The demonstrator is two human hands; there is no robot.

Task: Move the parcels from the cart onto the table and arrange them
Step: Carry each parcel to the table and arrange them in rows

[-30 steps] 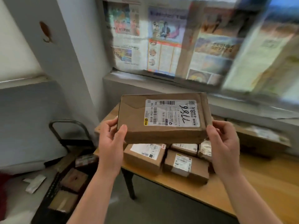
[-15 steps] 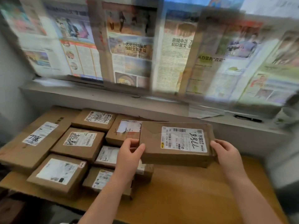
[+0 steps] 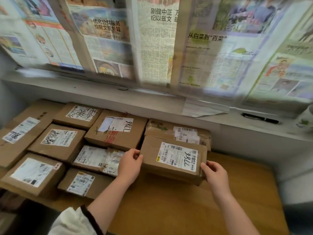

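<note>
The left hand and the right hand grasp one brown parcel by its two short ends, with the fingers curled on the edges. The parcel is low at the wooden tabletop, label up with "7786" written on it. Whether it already rests there I cannot tell. It is just in front of a taped parcel and beside the other parcels, which lie in rows on the left. Newspapers cover the window behind.
</note>
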